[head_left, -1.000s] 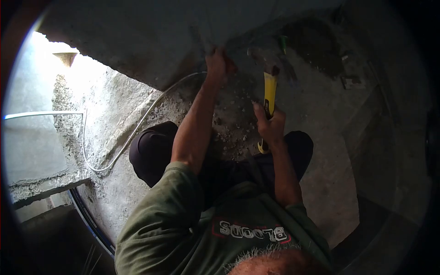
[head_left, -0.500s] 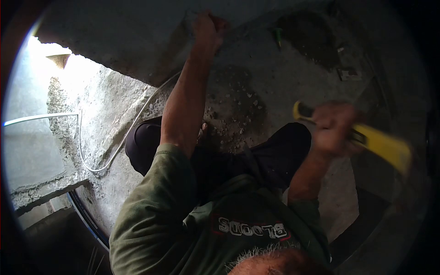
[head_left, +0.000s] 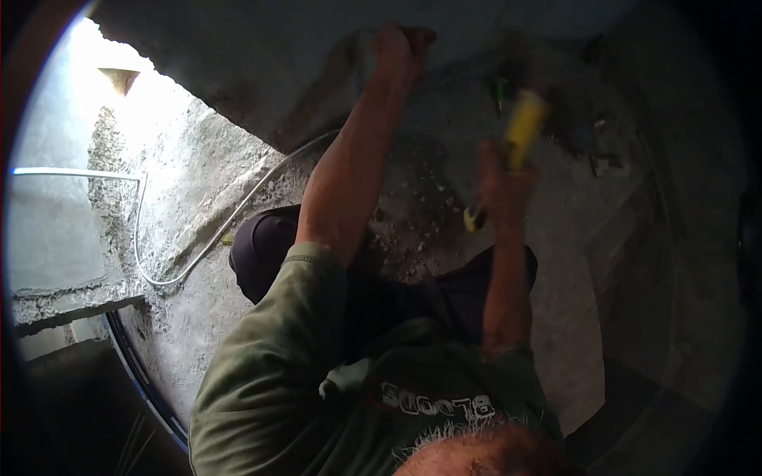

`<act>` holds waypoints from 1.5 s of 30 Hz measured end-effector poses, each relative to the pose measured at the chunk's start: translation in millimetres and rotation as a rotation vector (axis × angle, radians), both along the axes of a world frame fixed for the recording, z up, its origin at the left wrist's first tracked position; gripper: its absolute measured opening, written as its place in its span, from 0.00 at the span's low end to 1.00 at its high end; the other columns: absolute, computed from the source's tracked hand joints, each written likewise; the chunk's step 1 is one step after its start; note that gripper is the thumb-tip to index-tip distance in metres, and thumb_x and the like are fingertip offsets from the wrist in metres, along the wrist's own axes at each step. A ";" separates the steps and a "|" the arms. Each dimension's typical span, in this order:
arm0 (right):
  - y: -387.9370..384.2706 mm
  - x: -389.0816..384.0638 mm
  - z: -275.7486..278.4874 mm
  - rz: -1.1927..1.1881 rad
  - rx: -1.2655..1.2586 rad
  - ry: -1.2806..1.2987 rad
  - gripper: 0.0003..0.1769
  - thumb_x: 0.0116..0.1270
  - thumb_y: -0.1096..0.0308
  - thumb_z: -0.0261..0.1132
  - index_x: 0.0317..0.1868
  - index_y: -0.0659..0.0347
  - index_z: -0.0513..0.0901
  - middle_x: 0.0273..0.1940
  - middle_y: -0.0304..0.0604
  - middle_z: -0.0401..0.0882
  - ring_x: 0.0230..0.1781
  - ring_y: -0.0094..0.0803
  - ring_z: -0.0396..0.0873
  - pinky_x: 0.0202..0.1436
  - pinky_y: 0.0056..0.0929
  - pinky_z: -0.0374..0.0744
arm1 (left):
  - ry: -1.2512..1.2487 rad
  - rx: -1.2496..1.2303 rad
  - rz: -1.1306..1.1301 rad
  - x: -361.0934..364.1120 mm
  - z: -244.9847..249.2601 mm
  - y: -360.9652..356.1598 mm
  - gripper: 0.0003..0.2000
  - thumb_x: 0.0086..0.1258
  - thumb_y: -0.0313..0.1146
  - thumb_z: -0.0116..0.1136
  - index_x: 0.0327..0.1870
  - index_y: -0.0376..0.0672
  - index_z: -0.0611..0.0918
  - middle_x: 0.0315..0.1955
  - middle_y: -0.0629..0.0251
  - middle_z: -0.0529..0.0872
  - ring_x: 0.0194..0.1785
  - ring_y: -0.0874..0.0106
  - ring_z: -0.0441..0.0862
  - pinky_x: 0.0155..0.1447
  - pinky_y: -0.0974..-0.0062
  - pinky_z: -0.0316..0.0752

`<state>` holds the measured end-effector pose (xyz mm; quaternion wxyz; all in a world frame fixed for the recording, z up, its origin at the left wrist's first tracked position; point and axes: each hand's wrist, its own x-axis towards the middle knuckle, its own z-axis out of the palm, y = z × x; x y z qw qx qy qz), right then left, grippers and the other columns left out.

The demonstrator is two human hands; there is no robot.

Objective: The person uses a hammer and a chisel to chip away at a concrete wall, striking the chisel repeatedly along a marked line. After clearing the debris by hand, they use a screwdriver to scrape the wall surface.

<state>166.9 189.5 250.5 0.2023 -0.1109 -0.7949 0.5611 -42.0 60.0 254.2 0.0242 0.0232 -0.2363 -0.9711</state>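
My left hand [head_left: 403, 49] is closed, at the end of an outstretched arm, up against the dark concrete wall [head_left: 262, 55]. I cannot tell what its fingers hold. Lower and to the right, my right hand [head_left: 506, 186] is wrapped round the grip of a hammer [head_left: 525, 127] with a yellow and black handle. The hammer's handle points up and away, its butt sticks out below my fist, and its head is smeared by motion in the dark. Broken rubble [head_left: 417, 238] lies on the floor between my bent knees.
A white cable [head_left: 238, 214] loops along the rough, brightly lit concrete on the left. Some slim green item [head_left: 500, 91] is past the hammer, and a small flat pack [head_left: 609, 165] lies right of it. Dark blue pipe [head_left: 143, 381] runs at lower left.
My right hand has swung the hammer from far right in to the left and forward, turning its handle upward. My left hand stays closed at the wall; the whole view has shifted slightly.
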 end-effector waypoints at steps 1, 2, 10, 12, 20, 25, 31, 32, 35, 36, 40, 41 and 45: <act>9.1 8.1 25.6 -0.111 -0.038 0.082 0.14 0.60 0.61 0.65 0.25 0.63 0.78 0.18 0.34 0.74 0.18 0.18 0.72 0.22 0.23 0.71 | -0.019 -0.070 -0.056 -17.1 5.2 -1.0 0.12 0.67 0.32 0.40 0.23 0.40 0.71 0.17 0.63 0.71 0.16 0.73 0.65 0.20 0.74 0.63; 21.9 12.6 56.0 -0.108 -0.056 0.302 0.14 0.63 0.61 0.61 0.23 0.61 0.75 0.16 0.35 0.72 0.15 0.21 0.71 0.21 0.24 0.72 | -0.054 -0.138 -0.107 -23.8 3.2 -4.2 0.16 0.69 0.35 0.38 0.27 0.35 0.76 0.19 0.56 0.77 0.19 0.71 0.71 0.22 0.76 0.69; 28.5 7.0 125.7 -0.413 0.564 0.967 0.19 0.63 0.59 0.54 0.16 0.54 0.66 0.16 0.36 0.68 0.17 0.26 0.70 0.25 0.26 0.75 | -0.245 -0.202 -0.070 -18.8 24.8 -4.4 0.13 0.69 0.29 0.39 0.31 0.34 0.78 0.22 0.61 0.79 0.18 0.76 0.67 0.19 0.81 0.61; 9.2 -21.9 52.0 -0.292 0.743 0.474 0.14 0.61 0.63 0.60 0.20 0.58 0.69 0.18 0.34 0.70 0.20 0.25 0.72 0.27 0.26 0.74 | -0.196 -0.158 -0.093 -19.3 23.5 -6.1 0.14 0.69 0.29 0.38 0.33 0.33 0.79 0.25 0.59 0.80 0.20 0.77 0.68 0.20 0.81 0.62; 25.6 1.0 104.0 -0.110 0.012 0.333 0.12 0.64 0.60 0.60 0.29 0.61 0.77 0.18 0.35 0.73 0.15 0.21 0.71 0.17 0.20 0.70 | -0.231 0.023 -0.031 -16.3 24.7 9.6 0.12 0.68 0.29 0.38 0.33 0.34 0.76 0.19 0.59 0.77 0.19 0.73 0.70 0.22 0.76 0.66; 84.9 14.7 199.8 0.131 0.074 1.306 0.24 0.65 0.49 0.45 0.19 0.55 0.69 0.14 0.36 0.65 0.12 0.26 0.65 0.19 0.26 0.70 | -0.291 -0.025 -0.079 -13.0 40.9 -3.5 0.13 0.69 0.30 0.40 0.31 0.34 0.79 0.18 0.64 0.75 0.17 0.77 0.65 0.19 0.82 0.60; -32.9 -46.6 22.7 0.255 -0.065 -0.434 0.11 0.62 0.66 0.61 0.29 0.66 0.76 0.18 0.36 0.72 0.15 0.26 0.70 0.20 0.31 0.71 | -0.079 0.067 -0.092 -24.6 7.7 -5.6 0.10 0.68 0.30 0.40 0.28 0.38 0.73 0.17 0.63 0.73 0.18 0.74 0.68 0.20 0.76 0.64; -26.9 -42.3 1.1 0.192 -0.006 -0.311 0.16 0.62 0.65 0.62 0.19 0.66 0.74 0.12 0.35 0.67 0.12 0.23 0.68 0.17 0.31 0.66 | 0.030 0.099 -0.062 -25.6 12.1 -5.8 0.09 0.67 0.29 0.40 0.30 0.37 0.73 0.17 0.61 0.74 0.18 0.72 0.70 0.21 0.74 0.66; -20.8 3.3 -29.5 0.163 -0.111 -0.270 0.18 0.61 0.66 0.63 0.17 0.66 0.72 0.13 0.35 0.68 0.13 0.21 0.68 0.18 0.29 0.65 | 0.076 -0.103 -0.078 3.2 -31.2 -7.6 0.12 0.64 0.29 0.49 0.18 0.45 0.68 0.09 0.69 0.63 0.11 0.74 0.59 0.16 0.72 0.57; -18.9 5.9 -43.5 0.135 -0.085 -0.208 0.18 0.61 0.66 0.62 0.17 0.64 0.71 0.11 0.33 0.67 0.11 0.20 0.66 0.15 0.26 0.64 | -0.011 -0.246 -0.079 18.3 -36.2 -9.8 0.11 0.64 0.30 0.50 0.19 0.44 0.69 0.09 0.69 0.63 0.10 0.74 0.60 0.15 0.72 0.57; -19.0 36.8 -65.5 0.159 -0.098 -0.194 0.18 0.63 0.65 0.62 0.16 0.61 0.71 0.11 0.31 0.66 0.09 0.18 0.65 0.12 0.23 0.62 | -0.187 -0.434 -0.054 60.6 -57.4 -21.6 0.11 0.64 0.31 0.51 0.19 0.44 0.70 0.08 0.66 0.65 0.11 0.71 0.65 0.15 0.71 0.58; -19.7 41.5 -66.6 0.164 -0.100 -0.199 0.18 0.63 0.65 0.62 0.16 0.61 0.71 0.11 0.31 0.66 0.09 0.18 0.65 0.12 0.23 0.62 | -0.193 -0.436 -0.049 60.9 -59.4 -24.4 0.11 0.64 0.31 0.51 0.19 0.44 0.70 0.08 0.66 0.65 0.11 0.71 0.65 0.15 0.71 0.58; -23.5 53.1 -52.2 0.198 -0.112 -0.013 0.17 0.63 0.68 0.62 0.17 0.60 0.72 0.11 0.31 0.68 0.10 0.17 0.67 0.13 0.21 0.62 | -0.169 -0.464 -0.073 51.3 -57.9 -34.1 0.08 0.63 0.32 0.52 0.25 0.40 0.72 0.12 0.64 0.71 0.13 0.69 0.70 0.15 0.70 0.63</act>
